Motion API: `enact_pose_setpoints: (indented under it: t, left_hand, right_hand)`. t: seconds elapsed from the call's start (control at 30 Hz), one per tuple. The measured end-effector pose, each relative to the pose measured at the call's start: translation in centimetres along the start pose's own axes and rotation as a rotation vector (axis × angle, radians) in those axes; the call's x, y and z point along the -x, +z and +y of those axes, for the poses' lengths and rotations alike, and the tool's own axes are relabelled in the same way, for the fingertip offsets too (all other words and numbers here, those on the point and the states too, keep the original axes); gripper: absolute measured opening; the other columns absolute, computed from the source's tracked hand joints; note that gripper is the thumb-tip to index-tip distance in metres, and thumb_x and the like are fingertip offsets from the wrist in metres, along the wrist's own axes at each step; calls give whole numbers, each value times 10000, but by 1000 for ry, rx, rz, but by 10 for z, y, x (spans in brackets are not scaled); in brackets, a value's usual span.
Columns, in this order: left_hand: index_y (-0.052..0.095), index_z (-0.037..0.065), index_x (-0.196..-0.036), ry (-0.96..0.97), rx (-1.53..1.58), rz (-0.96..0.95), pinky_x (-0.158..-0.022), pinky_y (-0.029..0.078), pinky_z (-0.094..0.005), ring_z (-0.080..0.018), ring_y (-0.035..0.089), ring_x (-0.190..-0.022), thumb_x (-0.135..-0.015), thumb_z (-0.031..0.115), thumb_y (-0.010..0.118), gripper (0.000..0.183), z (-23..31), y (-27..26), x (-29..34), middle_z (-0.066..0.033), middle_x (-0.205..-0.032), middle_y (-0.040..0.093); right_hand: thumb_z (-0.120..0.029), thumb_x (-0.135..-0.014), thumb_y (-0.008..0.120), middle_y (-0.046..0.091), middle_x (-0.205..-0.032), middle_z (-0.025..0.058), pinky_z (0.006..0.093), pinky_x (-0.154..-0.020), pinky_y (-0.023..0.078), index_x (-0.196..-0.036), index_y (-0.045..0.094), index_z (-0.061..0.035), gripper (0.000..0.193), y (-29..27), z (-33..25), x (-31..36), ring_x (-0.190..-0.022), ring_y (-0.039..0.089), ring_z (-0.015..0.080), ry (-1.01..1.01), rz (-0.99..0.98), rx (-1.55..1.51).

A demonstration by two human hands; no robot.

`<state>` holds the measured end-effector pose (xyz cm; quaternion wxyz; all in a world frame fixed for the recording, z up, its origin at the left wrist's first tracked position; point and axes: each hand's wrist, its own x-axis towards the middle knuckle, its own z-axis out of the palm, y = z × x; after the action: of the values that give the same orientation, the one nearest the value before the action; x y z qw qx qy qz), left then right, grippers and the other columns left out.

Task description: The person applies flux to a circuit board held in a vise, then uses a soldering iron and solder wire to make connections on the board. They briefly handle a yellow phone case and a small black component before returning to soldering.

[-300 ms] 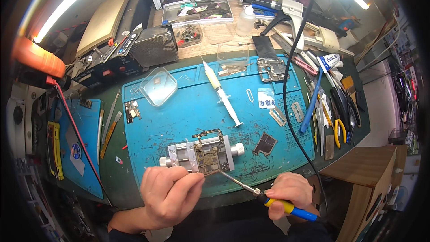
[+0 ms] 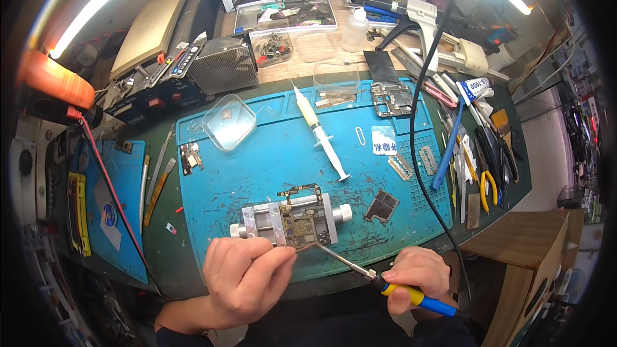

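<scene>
the left hand [image 2: 241,276] has its fingers curled in, thumb and forefinger drawn together at the lower left corner of a circuit board [image 2: 299,226]; the view is too small there to say whether something thin is pinched between them. the right hand [image 2: 418,274] is wrapped around the yellow and blue handle of a soldering iron [image 2: 414,297] — its metal shaft slants up and left, with the tip at the board's lower edge.

the board sits in a silvery metal clamp [image 2: 277,225] with a round knob at either end, and a thin frame-shaped part of it sticks out past the clamp's far side. the clamp stands on a blue work mat [image 2: 225,183], near its front edge.

just right of the clamp lies a dark, squarish piece [image 2: 382,206]. beyond the clamp, a syringe [image 2: 329,151] with a pale yellow filling rests at a slant. a clear plastic dish [image 2: 229,130] is farther left, a paper clip [image 2: 360,135] to the right of the syringe.

a black cable [image 2: 417,160] hangs across the mat's right part — past it, yellow-handled pliers [image 2: 491,187] lie among other tools.
</scene>
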<state>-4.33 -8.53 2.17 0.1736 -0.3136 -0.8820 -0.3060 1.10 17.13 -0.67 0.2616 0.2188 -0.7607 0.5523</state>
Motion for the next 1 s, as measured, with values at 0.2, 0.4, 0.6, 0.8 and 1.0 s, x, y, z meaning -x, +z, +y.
enact_pose_setpoints:
  t: [0.2, 0.4, 0.6, 0.8, 1.0]
  left_hand:
    - [695, 63, -901, -2, 5, -4, -600, 387, -336, -227, 527, -700, -647, -28, 796, 288, -1, -1, 0, -42, -821, 587]
    - [696, 64, -897, -8, 2, 8, -592, 385, -334, -223, 523, -697, -646, -28, 798, 286, -2, -1, 1, -41, -820, 588]
    - [693, 66, -915, 2, 9, 6, -592, 384, -334, -224, 519, -691, -652, -29, 799, 299, -4, -3, 2, -41, -819, 587]
    - [678, 70, -939, 8, 39, -6, -591, 380, -334, -221, 520, -695, -665, -34, 799, 317, -3, -2, 2, -39, -820, 587]
    - [674, 64, -924, 5, 35, -6, -590, 378, -330, -220, 520, -696, -665, -40, 799, 305, -2, -2, 1, -41, -821, 588]
  right_hand:
    - [-152, -871, 712, 660, -669, 28, 252, -424, 442, -907, 697, -11, 146, -1, 0, 0, -467, 585, 137, 3, -19, 1]
    - [-156, -869, 720, 661, -672, 27, 254, -419, 435, -908, 699, -13, 150, -1, 1, 1, -470, 588, 138, -8, -39, -4]
    - [-170, -868, 733, 663, -678, 28, 257, -415, 430, -918, 697, -17, 165, 0, 0, -1, -469, 588, 141, 7, -47, -4]
    - [-180, -886, 720, 647, -639, 23, 255, -415, 430, -917, 692, -23, 162, 0, -2, -2, -453, 578, 145, 42, -29, -16]
    - [-189, -889, 716, 659, -647, 30, 252, -417, 428, -924, 686, -26, 169, -1, -2, 0, -452, 580, 144, 49, -25, -8]
